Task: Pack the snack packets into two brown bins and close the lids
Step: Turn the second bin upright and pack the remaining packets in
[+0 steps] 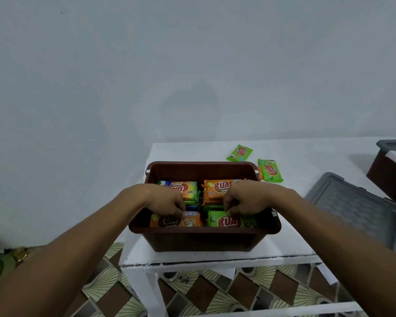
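An open bin (204, 239) stood on the bench (295, 243), near its front left corner. Snack packets (212, 195) filled it in two rows, left and right. Both hands reached into the bin: the left hand (167, 200) was on the front left packet (176, 220), the right hand (245, 199) on the front right packet (232, 220). Behind the bin to the right, two loose packets (270, 170) lay on the bench, close together. A lid (354, 207) lay flat to the right of the bin. A second bin (391, 170) stood at the far right edge, behind the lid and only partly in view.
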Motion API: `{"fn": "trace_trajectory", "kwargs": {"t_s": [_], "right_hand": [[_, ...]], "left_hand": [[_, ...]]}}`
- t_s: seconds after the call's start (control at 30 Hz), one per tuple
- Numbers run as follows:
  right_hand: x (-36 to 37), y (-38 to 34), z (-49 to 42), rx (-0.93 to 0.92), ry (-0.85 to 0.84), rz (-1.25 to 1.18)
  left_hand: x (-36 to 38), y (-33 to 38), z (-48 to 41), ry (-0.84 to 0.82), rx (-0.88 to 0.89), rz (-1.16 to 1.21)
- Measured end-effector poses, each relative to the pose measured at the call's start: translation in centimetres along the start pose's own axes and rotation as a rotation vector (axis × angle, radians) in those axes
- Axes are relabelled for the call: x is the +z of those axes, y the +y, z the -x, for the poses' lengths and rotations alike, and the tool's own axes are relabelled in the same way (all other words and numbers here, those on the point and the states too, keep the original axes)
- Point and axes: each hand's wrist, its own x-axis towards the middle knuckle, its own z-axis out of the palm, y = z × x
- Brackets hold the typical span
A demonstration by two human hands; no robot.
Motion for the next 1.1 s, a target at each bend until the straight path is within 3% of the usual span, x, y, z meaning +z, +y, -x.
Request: {"fn": "trace_trajectory", "kwargs": {"t_s": [0.37,0.57,0.7,0.9,1.03,1.1], "right_hand": [[-0.1,0.2,-0.1,-0.005,-0.131,-0.013],[-0.5,0.7,0.4,-0.063,0.126,-0.220],[-1.3,1.9,1.4,-0.070,0.293,-0.406],[-2.7,7.9,3.2,0.082,0.683,-0.602],[-1.6,13.5,4.0,0.277,0.706,-0.624],[-0.6,16.1,3.5,0.370,0.611,-0.483]], "left_hand": [[-0.2,0.1,-0.2,-0.046,0.000,0.089],[-0.9,-0.1,-0.2,-0.030,0.055,0.101],[-3.3,0.9,-0.3,0.124,0.208,0.109],[-7.5,3.3,-3.8,0.528,0.338,0.204],[-9.7,4.7,-7.4,0.689,0.360,0.253],[-10.8,5.4,-9.7,0.732,0.341,0.263]]}}
